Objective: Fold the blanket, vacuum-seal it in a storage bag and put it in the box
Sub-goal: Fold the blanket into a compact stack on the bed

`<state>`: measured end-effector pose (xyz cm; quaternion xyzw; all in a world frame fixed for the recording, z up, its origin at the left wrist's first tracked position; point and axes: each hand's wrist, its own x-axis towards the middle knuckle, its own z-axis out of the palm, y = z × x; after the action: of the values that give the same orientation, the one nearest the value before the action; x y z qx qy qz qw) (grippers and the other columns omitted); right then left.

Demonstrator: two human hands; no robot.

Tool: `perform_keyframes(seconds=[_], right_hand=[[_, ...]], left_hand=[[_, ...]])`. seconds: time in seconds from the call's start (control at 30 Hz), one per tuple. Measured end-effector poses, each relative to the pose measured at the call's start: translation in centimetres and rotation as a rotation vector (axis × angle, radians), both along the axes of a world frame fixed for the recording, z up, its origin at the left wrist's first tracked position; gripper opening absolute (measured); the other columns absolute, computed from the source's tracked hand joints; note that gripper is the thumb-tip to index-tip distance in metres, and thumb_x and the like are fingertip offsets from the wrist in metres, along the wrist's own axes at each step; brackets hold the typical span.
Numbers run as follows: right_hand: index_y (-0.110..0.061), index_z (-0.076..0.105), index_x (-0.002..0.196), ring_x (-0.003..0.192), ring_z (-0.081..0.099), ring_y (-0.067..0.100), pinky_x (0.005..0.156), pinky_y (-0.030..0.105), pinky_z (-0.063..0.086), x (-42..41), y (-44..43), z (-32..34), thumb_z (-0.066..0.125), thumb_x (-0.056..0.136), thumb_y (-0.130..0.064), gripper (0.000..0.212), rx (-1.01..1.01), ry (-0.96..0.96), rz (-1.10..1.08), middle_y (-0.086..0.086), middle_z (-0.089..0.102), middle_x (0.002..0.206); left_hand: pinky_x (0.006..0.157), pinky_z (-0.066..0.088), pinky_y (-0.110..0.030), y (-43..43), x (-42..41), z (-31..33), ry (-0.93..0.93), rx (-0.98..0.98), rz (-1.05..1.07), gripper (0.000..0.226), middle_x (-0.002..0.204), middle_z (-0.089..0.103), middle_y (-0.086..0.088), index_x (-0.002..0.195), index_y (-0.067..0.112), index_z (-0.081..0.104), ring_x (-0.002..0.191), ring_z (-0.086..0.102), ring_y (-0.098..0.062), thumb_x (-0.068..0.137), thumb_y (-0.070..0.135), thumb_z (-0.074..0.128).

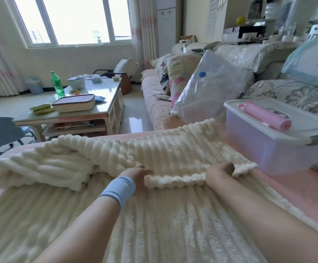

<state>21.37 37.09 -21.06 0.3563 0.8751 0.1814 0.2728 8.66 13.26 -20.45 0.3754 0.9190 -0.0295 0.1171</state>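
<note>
- our pink-covered sofa (296, 192) fills the near view and bends away along the right wall.
- the cream ribbed blanket (154, 145) lies spread over the sofa seat in front of us, with its far part doubled back towards us and its left side bunched in loose folds.
- a low table (105, 103) stands well off to the left, with a green bottle (56, 82) on it.
- the clear box (268, 152) sits on the sofa just right of the blanket, lid on.
- the clear bag (211, 92) leans on the cushions behind the blanket, its blue valve (202, 74) facing us.
- a pink pump (264, 116) lies on the box lid.
- our left hand (137, 175), above a blue wristband (120, 190), curls its fingers round the blanket's folded hem.
- our right hand (220, 171) grips the same hem nearer the box, fingers curled tight into the cloth.
</note>
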Motion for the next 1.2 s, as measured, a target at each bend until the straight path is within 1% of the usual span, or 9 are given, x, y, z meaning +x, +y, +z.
perform_keyframes(seconds=[0.1, 0.27, 0.4, 0.53, 0.63, 0.77, 0.87, 1.07, 1.2], right_hand=[[-0.019, 0.042, 0.147, 0.129, 0.051, 0.030, 0.088, 0.040, 0.046, -3.3, -6.6, 2.1, 0.051, 0.090, -0.018, 0.057, -0.126, 0.257, 0.237, 0.012, 0.041, 0.149], [-0.029, 0.049, 0.140, 0.125, 0.054, 0.029, 0.098, 0.037, 0.047, -8.8, -19.6, 3.3, 0.055, 0.088, -0.019, 0.053, -0.587, 0.610, 0.640, 0.002, 0.051, 0.136], [-0.023, 0.055, 0.133, 0.123, 0.057, 0.028, 0.098, 0.039, 0.050, -13.3, -26.8, 1.4, 0.048, 0.087, -0.009, 0.049, -0.660, 0.647, 0.812, 0.001, 0.056, 0.135], [-0.017, 0.022, 0.157, 0.152, 0.021, 0.021, 0.110, 0.039, 0.036, -18.0, -30.6, -1.6, 0.056, 0.093, -0.025, 0.073, -0.420, 0.622, 1.003, 0.006, 0.015, 0.167], [-0.020, 0.006, 0.160, 0.149, 0.022, 0.028, 0.109, 0.045, 0.032, -20.7, -32.1, -2.9, 0.059, 0.094, -0.034, 0.085, -0.286, 0.589, 0.932, 0.012, 0.015, 0.164], [-0.020, 0.049, 0.134, 0.122, 0.052, 0.028, 0.098, 0.041, 0.037, -23.7, -32.7, -2.5, 0.057, 0.091, -0.028, 0.044, -0.276, 0.709, 0.832, 0.006, 0.056, 0.133], [-0.024, 0.063, 0.109, 0.105, 0.063, 0.026, 0.090, 0.037, 0.042, -25.1, -32.6, -0.6, 0.055, 0.086, -0.037, 0.027, -0.585, 0.919, 0.614, 0.002, 0.069, 0.111], [-0.032, 0.057, 0.064, 0.058, 0.056, 0.003, 0.054, 0.026, 0.045, -24.1, -33.3, 1.6, 0.051, 0.075, -0.047, 0.020, -1.086, 1.225, 0.534, -0.013, 0.061, 0.059], [-0.032, 0.061, 0.072, 0.076, 0.060, 0.010, 0.075, 0.033, 0.047, -22.2, -35.7, 1.9, 0.040, 0.075, -0.056, 0.032, -1.011, 1.206, 0.575, -0.013, 0.064, 0.072]], left_hand=[[0.089, 0.048, -0.030, -4.2, -1.2, 2.3, 0.035, 0.189, 0.134, 0.043, 0.130, 0.050, 0.012, 0.122, 0.041, 0.052, 0.109, 0.058, -0.018, 0.084, 0.022, 0.051], [0.076, 0.045, -0.027, -12.9, -4.2, 3.5, 0.126, 0.106, 0.314, 0.031, 0.120, 0.057, 0.009, 0.112, 0.041, 0.060, 0.104, 0.060, -0.021, 0.089, 0.025, 0.048], [0.086, 0.048, -0.033, -18.7, -6.4, 2.2, 0.133, 0.115, 0.423, 0.032, 0.122, 0.049, 0.004, 0.117, 0.036, 0.056, 0.112, 0.057, -0.020, 0.086, 0.030, 0.057], [0.093, 0.045, -0.035, -22.3, -9.3, 0.5, 0.132, 0.164, 0.486, 0.042, 0.129, 0.044, 0.002, 0.123, 0.031, 0.050, 0.122, 0.049, -0.021, 0.083, 0.027, 0.065], [0.101, 0.043, -0.036, -24.3, -11.3, -0.5, 0.148, 0.234, 0.451, 0.054, 0.134, 0.039, 0.002, 0.132, 0.032, 0.044, 0.129, 0.039, -0.020, 0.082, 0.027, 0.066], [0.114, 0.026, -0.034, -26.0, -13.2, -1.7, 0.219, 0.227, 0.355, 0.083, 0.154, 0.017, 0.008, 0.144, 0.041, 0.024, 0.142, 0.018, -0.019, 0.075, 0.027, 0.068], [0.115, 0.020, -0.038, -26.1, -14.2, -1.8, 0.264, 0.255, 0.319, 0.101, 0.157, 0.014, 0.008, 0.149, 0.041, 0.007, 0.144, 0.016, -0.021, 0.073, 0.038, 0.073], [0.087, 0.049, -0.041, -25.9, -14.3, 1.2, 0.461, 0.636, 0.339, 0.053, 0.129, 0.060, 0.000, 0.139, 0.029, 0.041, 0.106, 0.062, -0.029, 0.089, 0.031, 0.060], [0.097, 0.044, -0.032, -28.0, -13.6, 3.8, 0.479, 0.291, 0.318, 0.044, 0.137, 0.052, 0.000, 0.140, 0.022, 0.045, 0.119, 0.055, -0.022, 0.096, 0.015, 0.046]])
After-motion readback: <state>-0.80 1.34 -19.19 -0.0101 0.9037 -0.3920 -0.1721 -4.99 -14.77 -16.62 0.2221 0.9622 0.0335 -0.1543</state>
